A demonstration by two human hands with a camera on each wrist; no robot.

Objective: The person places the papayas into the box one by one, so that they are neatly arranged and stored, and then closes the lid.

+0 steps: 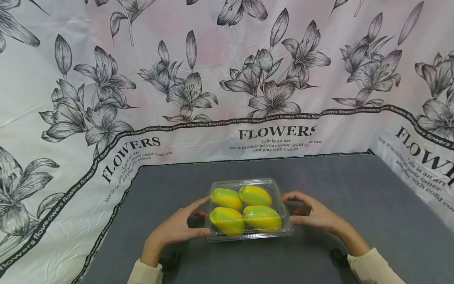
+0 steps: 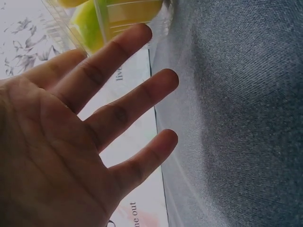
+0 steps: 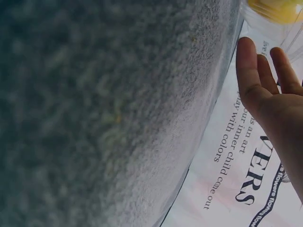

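Note:
A clear plastic clamshell box [image 1: 255, 235] sits closed on the grey table, with several yellow-green mangoes [image 1: 262, 216] inside. At the box's left side is my left hand [image 1: 177, 225], its index finger and thumb reaching the wall; in the left wrist view its fingers [image 2: 142, 94] are spread and fairly straight. On the opposite side, my right hand [image 1: 317, 213] has its fingertips and thumb at the right wall, the fingers loosely bent. Neither hand wraps round the box. In both wrist views only part of the box and the fruit shows, at the top.
Grey cloth covers the table [image 1: 170, 181]. A white curtain [image 1: 213, 94] with printed flowers and lettering stands along the back and both sides. Dark wrist bands [image 1: 171, 261] sit below the hands near the cream sleeves [image 1: 374, 268].

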